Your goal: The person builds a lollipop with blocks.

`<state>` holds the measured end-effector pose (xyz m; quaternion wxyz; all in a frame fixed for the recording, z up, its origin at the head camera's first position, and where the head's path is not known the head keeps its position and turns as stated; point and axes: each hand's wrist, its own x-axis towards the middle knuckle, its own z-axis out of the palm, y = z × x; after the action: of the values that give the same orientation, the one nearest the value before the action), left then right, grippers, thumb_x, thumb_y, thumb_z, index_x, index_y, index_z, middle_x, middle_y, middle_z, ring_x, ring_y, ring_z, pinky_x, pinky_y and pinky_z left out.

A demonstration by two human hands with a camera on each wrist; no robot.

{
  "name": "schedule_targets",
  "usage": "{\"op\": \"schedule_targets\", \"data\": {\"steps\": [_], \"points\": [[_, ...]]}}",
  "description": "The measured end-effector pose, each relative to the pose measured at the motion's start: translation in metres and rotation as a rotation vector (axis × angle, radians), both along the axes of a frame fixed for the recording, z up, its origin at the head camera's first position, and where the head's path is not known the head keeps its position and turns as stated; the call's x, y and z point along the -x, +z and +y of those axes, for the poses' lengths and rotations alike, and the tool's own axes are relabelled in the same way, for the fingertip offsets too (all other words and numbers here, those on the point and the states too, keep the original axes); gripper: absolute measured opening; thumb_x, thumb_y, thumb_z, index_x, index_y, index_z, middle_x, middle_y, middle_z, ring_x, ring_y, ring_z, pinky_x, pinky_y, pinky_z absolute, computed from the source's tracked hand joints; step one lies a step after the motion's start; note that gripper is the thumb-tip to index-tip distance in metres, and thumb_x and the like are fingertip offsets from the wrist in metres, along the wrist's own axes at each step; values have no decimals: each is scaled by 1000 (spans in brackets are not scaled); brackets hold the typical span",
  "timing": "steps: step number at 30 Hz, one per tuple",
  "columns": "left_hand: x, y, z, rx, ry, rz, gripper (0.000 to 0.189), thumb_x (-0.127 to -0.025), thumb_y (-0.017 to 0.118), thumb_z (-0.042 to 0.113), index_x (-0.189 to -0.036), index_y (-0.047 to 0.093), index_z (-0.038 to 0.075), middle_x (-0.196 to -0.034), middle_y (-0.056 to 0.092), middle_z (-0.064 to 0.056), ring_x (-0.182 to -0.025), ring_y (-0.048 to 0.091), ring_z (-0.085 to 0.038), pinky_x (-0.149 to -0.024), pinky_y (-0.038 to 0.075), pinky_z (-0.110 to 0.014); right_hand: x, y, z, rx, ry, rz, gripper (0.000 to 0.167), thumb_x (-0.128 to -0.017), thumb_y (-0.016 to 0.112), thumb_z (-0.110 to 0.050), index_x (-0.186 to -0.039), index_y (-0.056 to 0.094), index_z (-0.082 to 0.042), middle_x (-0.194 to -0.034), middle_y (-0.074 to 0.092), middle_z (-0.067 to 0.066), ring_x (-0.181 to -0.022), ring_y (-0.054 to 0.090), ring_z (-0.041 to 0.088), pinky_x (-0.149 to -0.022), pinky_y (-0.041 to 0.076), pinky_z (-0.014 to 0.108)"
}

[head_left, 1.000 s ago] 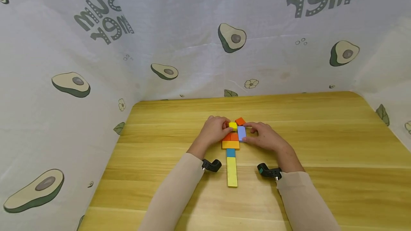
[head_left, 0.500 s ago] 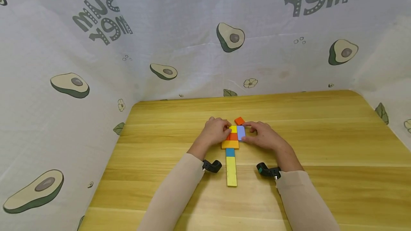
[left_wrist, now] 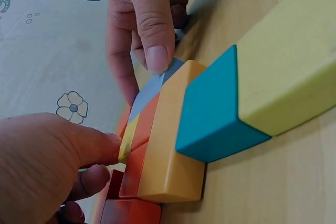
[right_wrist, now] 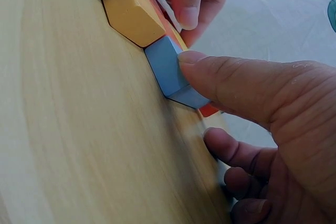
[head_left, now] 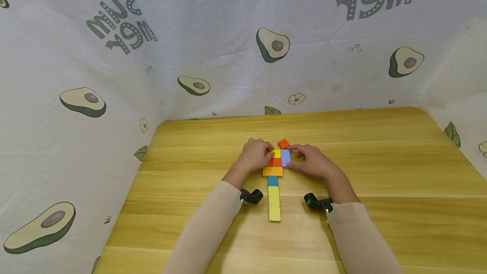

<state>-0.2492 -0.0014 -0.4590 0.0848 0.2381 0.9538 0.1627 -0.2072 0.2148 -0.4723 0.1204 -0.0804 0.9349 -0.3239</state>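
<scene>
My left hand [head_left: 255,154] pinches a small yellow block [head_left: 277,153] with thumb and index finger. My right hand [head_left: 313,162] has its thumb and index finger at the two ends of a lavender-blue block [head_left: 285,157], which lies along the right side of the yellow block and an orange-red block [head_left: 277,162]. Below these sits a wide light-orange block [head_left: 272,171], followed by a teal block [head_left: 272,181] and a long pale-yellow block [head_left: 274,204] in a line. More red blocks [left_wrist: 131,211] show under my left hand in the left wrist view.
A loose orange-red block [head_left: 283,143] lies askew just behind the lavender-blue one. The wooden table [head_left: 190,147] reaches back to a white curtain [head_left: 228,45] printed with avocados. Black wrist cameras [head_left: 252,197] stick out over the table beside the block row.
The yellow block has come toward the person and now lies flush against the orange-red block. Both hands have hardly moved over the last half second.
</scene>
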Motion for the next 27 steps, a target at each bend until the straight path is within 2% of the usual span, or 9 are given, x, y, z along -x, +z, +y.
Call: {"op": "schedule_targets", "data": {"steps": [3, 8, 11, 15, 18, 22, 27], "points": [[1, 1, 2, -11, -2, -3, 31, -104, 57, 35, -126, 74, 21, -110, 72, 2, -91, 48, -17, -79, 36, -28, 0, 0, 0, -3, 4, 3, 64, -90, 76, -44, -143, 56, -13, -116, 59, 18, -107, 50, 35, -86, 48, 48], [3, 5, 11, -56, -1, 19, 29, -104, 59, 35, -124, 74, 22, -87, 61, 3, -86, 48, -16, -76, 35, -28, 0, -2, -1, -1, 7, 13, 63, -91, 75, -43, -143, 56, -13, -115, 60, 17, -107, 51, 34, -87, 49, 49], [7, 5, 20, -80, 50, 46, 27, -103, 61, 37, -121, 75, 23, -81, 61, 5, -85, 48, -15, -76, 35, -28, 0, -2, 0, 8, 12, 25, 63, -91, 76, -40, -143, 56, -12, -114, 60, 17, -106, 51, 34, -87, 49, 50], [13, 1, 34, -110, 167, 42, 28, -101, 63, 41, -119, 75, 24, -101, 74, 5, -91, 50, -18, -82, 38, -32, 0, -2, 2, 16, 15, 30, 62, -91, 76, -39, -144, 56, -12, -113, 60, 17, -106, 51, 34, -87, 48, 50], [17, 0, 41, -105, 240, 18, 32, -99, 65, 46, -120, 75, 25, -121, 73, 5, -99, 52, -22, -91, 38, -37, -1, -1, 2, 22, 21, 33, 62, -92, 76, -39, -144, 56, -12, -113, 60, 17, -106, 51, 34, -88, 48, 50], [19, -2, 46, -69, 289, -23, 38, -95, 66, 55, -119, 75, 26, -122, 71, 4, -107, 52, -25, -98, 37, -40, 0, -1, 2, 27, 29, 39, 63, -91, 76, -39, -145, 56, -11, -113, 61, 17, -105, 52, 33, -88, 48, 49], [21, -5, 47, -67, 328, -47, 37, -94, 65, 57, -115, 74, 28, -119, 66, 0, -108, 48, -26, -93, 34, -40, -1, -2, 3, 25, 16, 32, 63, -91, 76, -39, -144, 56, -11, -113, 60, 16, -105, 52, 33, -87, 48, 49]]}}
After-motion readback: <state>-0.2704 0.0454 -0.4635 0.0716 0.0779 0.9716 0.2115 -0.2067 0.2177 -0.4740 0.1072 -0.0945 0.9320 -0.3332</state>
